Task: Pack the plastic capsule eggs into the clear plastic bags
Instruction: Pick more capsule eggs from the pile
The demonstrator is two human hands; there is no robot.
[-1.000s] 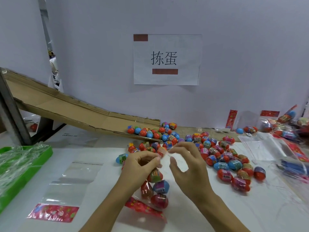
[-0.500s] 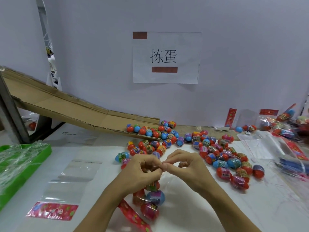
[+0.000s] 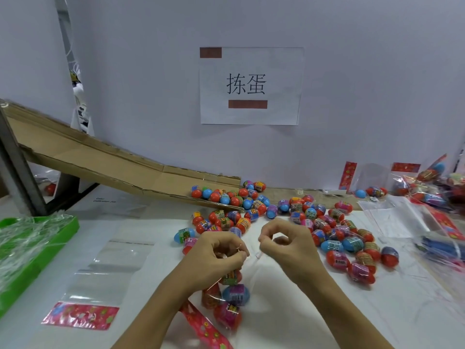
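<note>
We pinch the top edge of the filled bag (image 3: 232, 295) with the left hand (image 3: 216, 255) and the right hand (image 3: 289, 248), fingers curled on the film. It hangs at 6 o'clock, holding several eggs. Loose capsule eggs (image 3: 334, 233) lie on the counter (image 3: 289, 323) at 1 o'clock. An empty bag (image 3: 100, 273) lies at 9 o'clock.

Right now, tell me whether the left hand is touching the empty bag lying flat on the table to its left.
Apart. The head view shows bare white table between the left hand and the empty bag, which lies flat, clear of the hand.
</note>
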